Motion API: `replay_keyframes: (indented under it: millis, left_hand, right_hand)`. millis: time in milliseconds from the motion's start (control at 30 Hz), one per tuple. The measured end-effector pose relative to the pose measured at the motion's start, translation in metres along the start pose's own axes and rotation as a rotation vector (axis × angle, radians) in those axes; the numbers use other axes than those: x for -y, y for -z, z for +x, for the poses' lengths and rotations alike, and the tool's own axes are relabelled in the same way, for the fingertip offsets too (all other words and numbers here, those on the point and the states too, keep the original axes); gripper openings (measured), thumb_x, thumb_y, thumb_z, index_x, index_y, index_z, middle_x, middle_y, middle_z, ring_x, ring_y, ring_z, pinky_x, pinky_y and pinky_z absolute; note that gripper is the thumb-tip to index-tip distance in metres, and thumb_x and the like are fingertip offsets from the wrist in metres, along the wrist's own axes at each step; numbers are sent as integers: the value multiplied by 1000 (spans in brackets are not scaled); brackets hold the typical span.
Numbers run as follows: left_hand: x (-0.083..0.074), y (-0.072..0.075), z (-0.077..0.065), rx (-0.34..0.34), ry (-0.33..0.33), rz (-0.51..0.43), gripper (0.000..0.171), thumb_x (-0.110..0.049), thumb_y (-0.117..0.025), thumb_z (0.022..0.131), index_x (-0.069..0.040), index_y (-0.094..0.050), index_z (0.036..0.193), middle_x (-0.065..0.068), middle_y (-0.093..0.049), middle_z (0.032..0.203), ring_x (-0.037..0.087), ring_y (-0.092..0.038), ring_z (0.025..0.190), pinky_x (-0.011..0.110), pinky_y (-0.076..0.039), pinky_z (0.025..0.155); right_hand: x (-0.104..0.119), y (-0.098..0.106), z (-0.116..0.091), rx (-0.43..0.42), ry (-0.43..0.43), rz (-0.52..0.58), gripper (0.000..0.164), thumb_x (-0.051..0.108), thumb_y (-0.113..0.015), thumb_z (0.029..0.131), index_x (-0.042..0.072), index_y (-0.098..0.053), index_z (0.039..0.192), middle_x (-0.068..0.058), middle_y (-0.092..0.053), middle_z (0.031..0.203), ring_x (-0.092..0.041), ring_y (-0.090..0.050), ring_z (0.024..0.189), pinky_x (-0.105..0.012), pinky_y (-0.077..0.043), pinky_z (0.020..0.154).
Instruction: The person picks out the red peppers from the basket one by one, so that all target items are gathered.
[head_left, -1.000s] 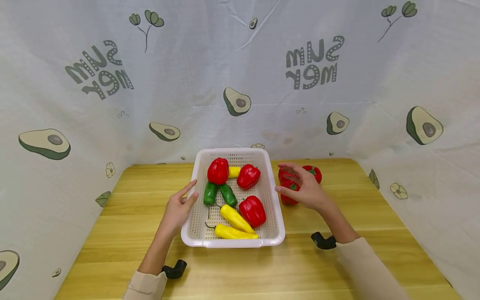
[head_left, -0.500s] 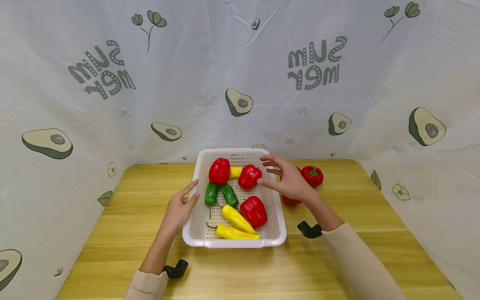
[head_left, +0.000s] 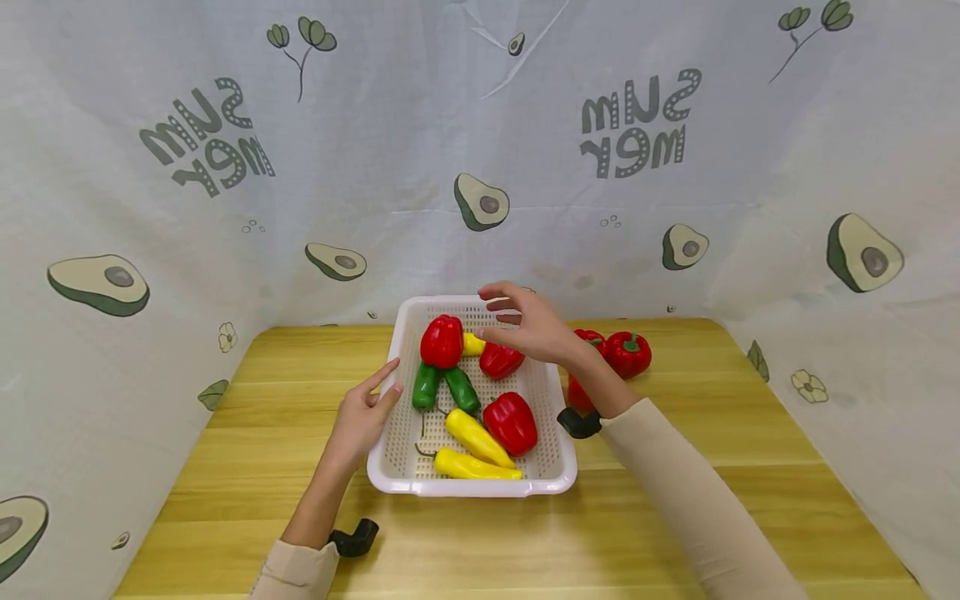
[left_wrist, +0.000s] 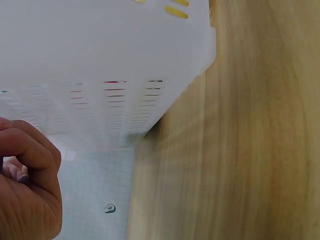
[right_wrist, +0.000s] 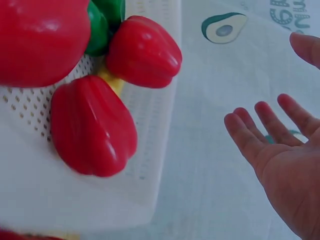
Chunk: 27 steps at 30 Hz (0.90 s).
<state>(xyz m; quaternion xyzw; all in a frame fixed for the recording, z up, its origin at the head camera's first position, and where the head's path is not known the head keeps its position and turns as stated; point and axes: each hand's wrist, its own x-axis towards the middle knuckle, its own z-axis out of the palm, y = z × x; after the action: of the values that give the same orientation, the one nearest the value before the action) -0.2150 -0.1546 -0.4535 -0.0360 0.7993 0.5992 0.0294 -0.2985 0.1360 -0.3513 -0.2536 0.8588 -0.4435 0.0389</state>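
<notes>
White basket (head_left: 420, 486), one: on the table (head_left: 675, 517), the centre of my clock face, 12 being the far side from the person
Left hand (head_left: 363, 421): I have it at 9 o'clock, pinching the basket's rim between thumb and forefinger; the left wrist view shows me curled fingers beside the slotted wall
Right hand (head_left: 528, 325): spread, fingers parted and slightly bent, above the far rim between 1 and 2 o'clock; in the right wrist view I see it apart from the peppers
Near red pepper (head_left: 501, 362), one: in the basket at 1 o'clock, partly covered by the right hand in my head view
Other red peppers (head_left: 512, 423), two: inside, at 4 and 11 o'clock
Yellow peppers (head_left: 476, 465), three: two lying at 6 o'clock, a third at 12, partly hidden
Green peppers (head_left: 427, 387), two: side by side, left of centre, towards 10 o'clock
Loose red peppers (head_left: 628, 356), three: on the table outside, 2 to 3 o'clock, bunched together, one partly behind the right forearm
Cloth (head_left: 405, 125), pale: avocado prints, hanging beyond the table at 12 o'clock
</notes>
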Motion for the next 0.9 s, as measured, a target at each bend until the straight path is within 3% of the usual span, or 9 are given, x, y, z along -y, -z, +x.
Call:
replay_keyframes:
  millis: [267,367,533,900]
  left_hand:
    - [-1,0,-2,-2,-25,-8,52,-39,-62,104,-33,-49,154,21,-71,69,33,-78,74,42,-65,60]
    - [1,1,-2,-6,-32,-2,52,-38,-62,104,-33,-49,154,20,-69,66,32,-78,72,41,-65,59]
    - [2,0,-2,-19,-40,2,50,-34,-62,104,-30,-51,153,22,-73,74,32,-78,72,41,-65,59]
    - [3,0,-1,-10,-32,-5,51,-35,-63,104,-29,-50,154,24,-73,75,34,-77,73,42,-65,60]
  right_hand:
    - [-3,-27,30,62,-12,5,69,29,-76,92,11,-46,151,-13,-50,155,-34,-53,139,-48,-49,115]
    - [-5,-37,37,74,-26,-8,71,30,-77,91,11,-45,152,-13,-50,155,-33,-53,140,-47,-49,115]
    - [-11,-51,47,87,-49,-18,71,30,-76,91,8,-46,152,-14,-50,155,-34,-50,142,-50,-47,117]
    - [-26,-71,50,174,-67,-188,85,32,-78,90,20,-34,162,-7,-47,159,-29,-50,140,-52,-48,115]
